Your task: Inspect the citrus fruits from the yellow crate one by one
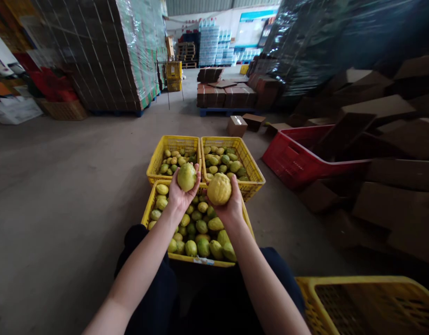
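In my left hand (pixel 181 199) rests a smooth yellow-green citron (pixel 186 177), with the fingers curled round its far side. My right hand (pixel 234 208) grips a larger, lumpy yellow citron (pixel 219 189) from the right. Both fruits are held side by side, apart from each other, above a yellow plastic crate (pixel 214 263) full of green and yellow citrons (pixel 202 226). Beyond it, a back left yellow crate (pixel 155 160) and a back right yellow crate (pixel 254 173) hold more of the same fruit, at a lower level.
On the right stands a red crate (pixel 284 158) among a heap of cardboard boxes (pixel 392 204). Another yellow crate (pixel 357 280) is at the lower right. A small carton (pixel 237 125) and a pallet of flattened cardboard (pixel 224 95) lie ahead. Wrapped stacks (pixel 141 51) rise at left.
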`<move>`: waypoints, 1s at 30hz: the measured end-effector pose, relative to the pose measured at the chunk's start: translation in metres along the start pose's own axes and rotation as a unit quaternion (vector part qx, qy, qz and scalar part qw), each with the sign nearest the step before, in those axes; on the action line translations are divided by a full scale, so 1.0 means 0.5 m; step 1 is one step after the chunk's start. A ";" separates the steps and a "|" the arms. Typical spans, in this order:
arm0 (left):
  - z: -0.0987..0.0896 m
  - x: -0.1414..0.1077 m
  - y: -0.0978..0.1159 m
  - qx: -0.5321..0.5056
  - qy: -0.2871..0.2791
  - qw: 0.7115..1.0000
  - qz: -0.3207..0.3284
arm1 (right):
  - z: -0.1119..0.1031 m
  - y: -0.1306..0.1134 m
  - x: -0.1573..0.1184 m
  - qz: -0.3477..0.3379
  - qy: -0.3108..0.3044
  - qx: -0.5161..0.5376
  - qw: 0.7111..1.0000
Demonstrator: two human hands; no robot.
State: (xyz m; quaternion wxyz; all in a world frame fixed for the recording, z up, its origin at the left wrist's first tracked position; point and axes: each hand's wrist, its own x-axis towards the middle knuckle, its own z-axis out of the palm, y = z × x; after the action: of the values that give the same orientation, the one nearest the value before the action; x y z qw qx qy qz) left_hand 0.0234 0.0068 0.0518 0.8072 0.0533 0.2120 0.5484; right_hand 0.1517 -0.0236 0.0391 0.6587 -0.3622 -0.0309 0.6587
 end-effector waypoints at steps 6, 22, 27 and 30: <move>-0.009 -0.002 -0.002 0.002 -0.012 0.999 0.044 | -0.008 0.000 -0.002 0.031 -0.024 0.012 0.999; -0.047 -0.037 -0.085 0.599 -0.288 0.734 -0.139 | -0.045 -0.096 0.008 -0.061 0.033 0.074 0.995; -0.181 -0.070 -0.185 0.695 -0.417 0.435 -0.393 | -0.061 -0.114 -0.012 -0.028 0.055 0.072 0.996; -0.191 -0.041 -0.155 0.746 -0.364 0.437 -0.347 | -0.072 -0.126 -0.024 -0.019 0.074 0.067 0.995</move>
State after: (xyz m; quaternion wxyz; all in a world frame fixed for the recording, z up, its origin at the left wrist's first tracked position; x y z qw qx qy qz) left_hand 0.0456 -0.0562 -0.0536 0.5804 0.7513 0.2258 -0.2182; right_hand 0.2220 -0.0416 0.0504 0.6946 -0.3643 0.0547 0.6179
